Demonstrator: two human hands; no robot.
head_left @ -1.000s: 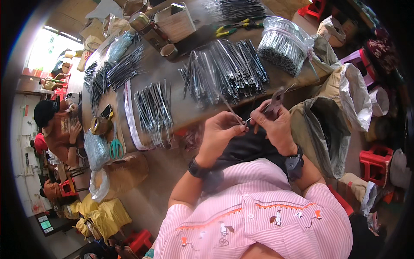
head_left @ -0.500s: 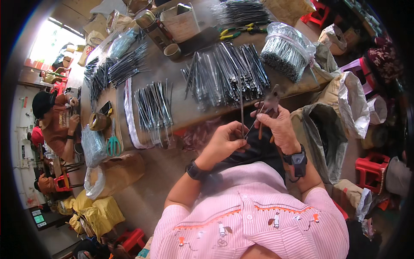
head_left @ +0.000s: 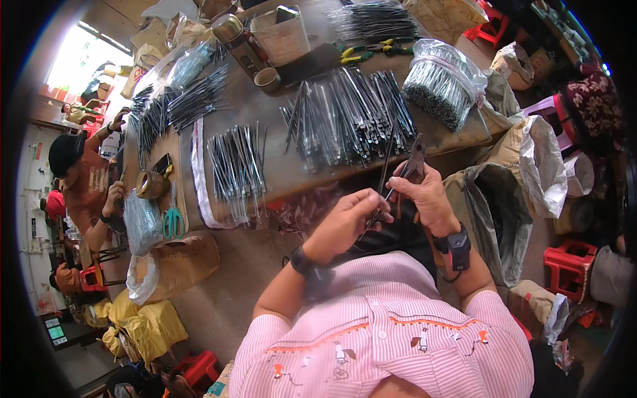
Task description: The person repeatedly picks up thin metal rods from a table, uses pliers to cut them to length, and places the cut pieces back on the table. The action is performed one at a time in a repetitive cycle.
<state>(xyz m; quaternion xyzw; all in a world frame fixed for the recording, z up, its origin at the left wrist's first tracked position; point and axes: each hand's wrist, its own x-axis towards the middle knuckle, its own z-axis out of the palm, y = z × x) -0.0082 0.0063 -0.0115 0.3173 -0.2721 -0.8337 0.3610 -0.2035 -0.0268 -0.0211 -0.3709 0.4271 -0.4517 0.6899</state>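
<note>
My left hand (head_left: 358,213) is closed on thin dark metal cable ties (head_left: 387,159), which point up toward the table edge. My right hand (head_left: 430,199) grips a pair of pliers (head_left: 416,159) with its jaws upward and orange-brown handles beneath the palm. The thumb and forefinger of that hand also meet a tie between the two hands. Whether the jaws hold anything is unclear. Just beyond my hands, a wide row of metal ties (head_left: 345,123) lies on the table, small heads toward me. A smaller row (head_left: 236,166) lies to its left.
A plastic-wrapped tie bundle (head_left: 438,89) stands at the table's right, above open sacks (head_left: 494,212). Yellow-handled pliers (head_left: 358,56), a thermos (head_left: 239,43) and a cup (head_left: 267,79) are farther back. Teal scissors (head_left: 174,222) hang at left, near a co-worker (head_left: 86,176).
The tie in my left hand has tilted, and another now shows beside it. My right hand has turned the pliers more upright. At left, the co-worker's hand has moved up toward the ties.
</note>
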